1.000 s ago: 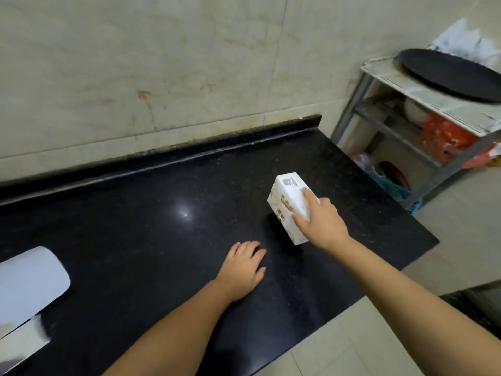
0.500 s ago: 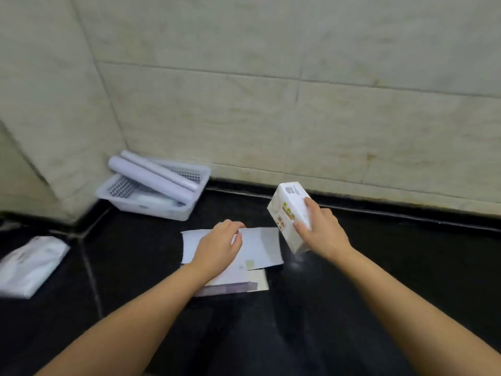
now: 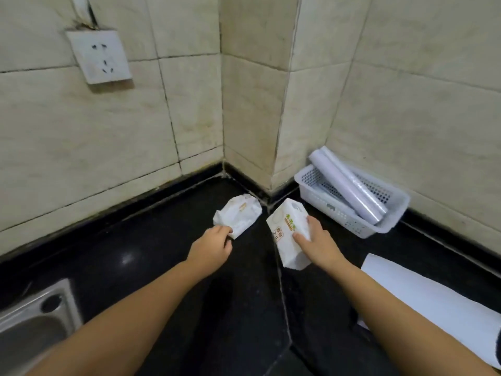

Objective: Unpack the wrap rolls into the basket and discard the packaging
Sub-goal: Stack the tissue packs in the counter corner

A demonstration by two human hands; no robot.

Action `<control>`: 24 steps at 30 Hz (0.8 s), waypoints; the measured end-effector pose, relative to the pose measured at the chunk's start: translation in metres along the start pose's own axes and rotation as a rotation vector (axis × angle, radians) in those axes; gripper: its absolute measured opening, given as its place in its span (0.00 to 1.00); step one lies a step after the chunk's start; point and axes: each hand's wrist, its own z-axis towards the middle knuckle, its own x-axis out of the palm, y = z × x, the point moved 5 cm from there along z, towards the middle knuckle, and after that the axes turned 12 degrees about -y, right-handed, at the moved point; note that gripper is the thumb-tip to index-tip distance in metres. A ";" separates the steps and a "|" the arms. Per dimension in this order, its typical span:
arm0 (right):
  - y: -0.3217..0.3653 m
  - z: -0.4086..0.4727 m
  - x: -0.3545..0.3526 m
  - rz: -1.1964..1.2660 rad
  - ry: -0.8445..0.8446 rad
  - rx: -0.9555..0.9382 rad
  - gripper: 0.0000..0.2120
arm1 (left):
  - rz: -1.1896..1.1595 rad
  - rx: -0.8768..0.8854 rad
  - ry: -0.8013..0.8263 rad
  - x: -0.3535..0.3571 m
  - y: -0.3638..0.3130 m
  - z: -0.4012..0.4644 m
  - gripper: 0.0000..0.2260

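White carton (image 3: 288, 233) sat clamped in right hand (image 3: 318, 244), long axis toward the corner; basket (image 3: 349, 218) with wrap rolls (image 3: 347, 185) just right of it. Left hand (image 3: 212, 246) pinched, seemingly, the crumpled wrapper (image 3: 238, 215) on the counter (image 3: 135, 253)

Sink (image 3: 32, 318) cut by left edge, paper sheet (image 3: 433, 297) cut by right edge, box (image 3: 288, 232) print too blurred to read, left hand (image 3: 210, 248) fingertips hidden on pack (image 3: 238, 214), maybe pinching it, roll (image 3: 349, 185) ends partly behind basket (image 3: 344, 214) wall.
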 end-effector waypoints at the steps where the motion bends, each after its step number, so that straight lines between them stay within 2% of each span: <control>1: 0.001 0.005 0.016 0.099 0.031 0.069 0.32 | 0.004 -0.029 0.009 0.003 0.010 0.000 0.14; 4: -0.005 0.010 0.061 0.358 0.068 0.349 0.28 | 0.022 -0.116 0.055 0.018 0.029 0.009 0.17; 6: -0.013 0.009 0.085 0.293 0.135 0.457 0.26 | 0.038 -0.155 0.091 0.030 0.035 0.022 0.20; 9: -0.017 0.016 0.100 0.023 0.293 0.379 0.27 | 0.050 -0.196 0.121 0.047 0.038 0.050 0.26; 12: -0.018 0.035 0.098 -0.007 0.332 0.334 0.35 | 0.071 -0.259 0.207 0.070 0.043 0.077 0.29; 15: -0.024 0.054 0.092 0.132 0.312 0.372 0.42 | 0.081 -0.302 0.269 0.083 0.049 0.090 0.17; 17: -0.028 0.061 0.089 0.228 0.330 0.384 0.44 | 0.001 -0.334 0.184 0.077 0.055 0.090 0.13; 19: -0.028 0.066 0.091 0.288 0.374 0.380 0.40 | -0.132 -0.389 0.022 0.062 0.063 0.088 0.14; 22: -0.017 0.072 0.102 0.385 0.417 0.414 0.24 | -0.314 -0.395 -0.203 0.031 0.060 0.077 0.14; 24: -0.005 0.072 0.112 0.442 0.443 0.443 0.17 | -0.359 -0.317 -0.232 0.020 0.049 0.062 0.12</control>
